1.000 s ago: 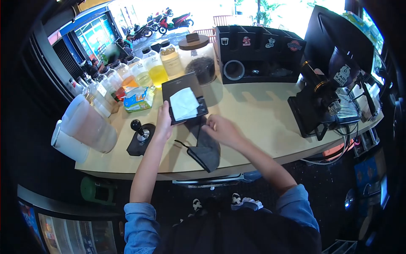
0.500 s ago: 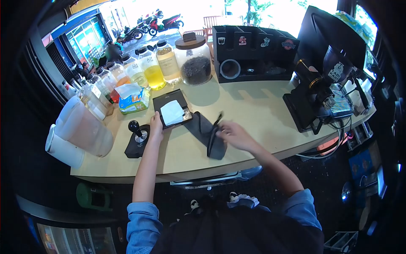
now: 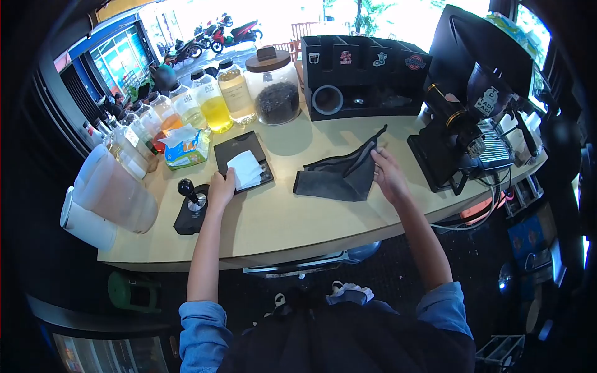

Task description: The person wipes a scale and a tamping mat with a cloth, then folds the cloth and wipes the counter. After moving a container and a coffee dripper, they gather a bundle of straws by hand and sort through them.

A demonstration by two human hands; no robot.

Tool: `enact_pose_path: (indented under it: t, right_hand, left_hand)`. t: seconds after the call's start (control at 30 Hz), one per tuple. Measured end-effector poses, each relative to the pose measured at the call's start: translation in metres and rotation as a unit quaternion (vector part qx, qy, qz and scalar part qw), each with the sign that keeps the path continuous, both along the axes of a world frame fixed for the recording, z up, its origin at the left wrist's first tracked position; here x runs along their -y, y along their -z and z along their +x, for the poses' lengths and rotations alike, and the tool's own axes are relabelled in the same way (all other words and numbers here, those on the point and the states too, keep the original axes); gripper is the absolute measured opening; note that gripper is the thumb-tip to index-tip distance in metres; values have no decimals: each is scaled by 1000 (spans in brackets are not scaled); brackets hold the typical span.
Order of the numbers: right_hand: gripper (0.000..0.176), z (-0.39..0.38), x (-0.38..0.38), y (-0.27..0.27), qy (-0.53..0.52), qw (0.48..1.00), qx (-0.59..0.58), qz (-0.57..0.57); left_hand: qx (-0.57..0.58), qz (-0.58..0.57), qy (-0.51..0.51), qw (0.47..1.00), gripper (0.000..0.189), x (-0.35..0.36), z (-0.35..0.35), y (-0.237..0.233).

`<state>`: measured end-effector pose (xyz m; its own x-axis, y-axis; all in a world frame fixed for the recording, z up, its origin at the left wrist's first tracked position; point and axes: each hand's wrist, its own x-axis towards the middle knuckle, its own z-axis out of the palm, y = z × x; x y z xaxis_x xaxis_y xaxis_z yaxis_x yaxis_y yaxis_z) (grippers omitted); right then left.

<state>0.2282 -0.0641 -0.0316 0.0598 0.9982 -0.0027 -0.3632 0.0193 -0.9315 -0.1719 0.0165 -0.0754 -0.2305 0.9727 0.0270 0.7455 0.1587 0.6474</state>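
Note:
My left hand (image 3: 222, 188) is closed at the near left edge of a flat black box (image 3: 234, 146), its fingers on a white tissue (image 3: 246, 170) that lies over the box. My right hand (image 3: 387, 173) pinches the right end of a dark grey cloth (image 3: 339, 183), which is partly folded on the table with a corner sticking up. Left of the box stands a black tamper (image 3: 188, 188) upright on a black base.
Behind are a tissue pack (image 3: 186, 152), bottles with coloured liquids, a wooden-lidded jar (image 3: 277, 96) and a black organizer (image 3: 364, 78). A coffee grinder (image 3: 454, 121) stands right. Plastic pitchers (image 3: 121, 193) stand at the left edge of the table (image 3: 273, 230).
My right hand has moved right with the cloth, which has come away from the box and lies more spread out. My left hand has shifted onto the tissue.

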Motion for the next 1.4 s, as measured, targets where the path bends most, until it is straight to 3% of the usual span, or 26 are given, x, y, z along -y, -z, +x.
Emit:
enact_pose_path:
  t: [0.13,0.27,0.33,0.4,0.5,0.53,0.57,0.63,0.67,0.8,0.93,1.07,1.13,1.17,1.27,1.33,1.37,1.4]
  right_hand:
    - [19,-1,1,-3,-13,999,37,6]
    - [20,-2,5,-10,-26,999,44,18]
    - [21,-4,9,-15,-48,997,52,44]
    - [22,-3,9,-15,-72,994,53,63]
    - [24,-8,17,-24,-95,989,82,75]
    - [24,-10,20,-31,-91,987,108,72]
    - [25,-11,24,-39,-93,987,100,82]
    - [24,-6,27,-47,-96,987,82,103]
    - [23,-2,27,-50,-100,986,61,117]
    - [17,13,22,-65,-134,982,32,129]
    - [13,22,13,-79,-117,979,31,162]
    - [11,31,3,-97,-67,958,17,279]
    - [14,32,2,-108,-49,942,37,331]
    - [14,32,0,-113,-59,929,42,362]
    - [12,34,2,-129,-84,940,-2,331]
    - [12,37,-6,-132,-81,944,-60,314]
    - [11,39,-10,-134,-67,942,-67,322]
    - [12,40,-13,-135,-52,940,-73,329]
  left_hand:
    - [-155,-3,4,988,64,16,12,-18]
    - [-210,-44,-20,977,56,32,29,-45]
    - [-286,183,1,941,42,43,50,-58]
    - [-141,290,175,930,37,52,86,-81]
    - [-104,335,383,855,35,73,154,-105]
    - [-115,378,428,813,36,76,171,-108]
    - [-116,384,427,810,36,78,182,-114]
    - [-172,486,454,727,32,80,201,-123]
    - [-174,491,454,723,32,77,205,-126]
    - [-117,527,446,714,22,70,218,-133]
    - [-1,522,376,765,18,77,222,-147]
    - [-44,516,346,782,23,82,204,-159]
    - [-183,566,335,731,20,83,196,-163]
    - [-187,563,330,735,20,83,189,-164]
    - [-234,549,280,752,16,90,173,-169]
    - [-85,482,241,838,16,102,167,-178]
    - [-52,508,253,822,19,96,160,-175]
    - [83,471,289,829,15,89,153,-169]
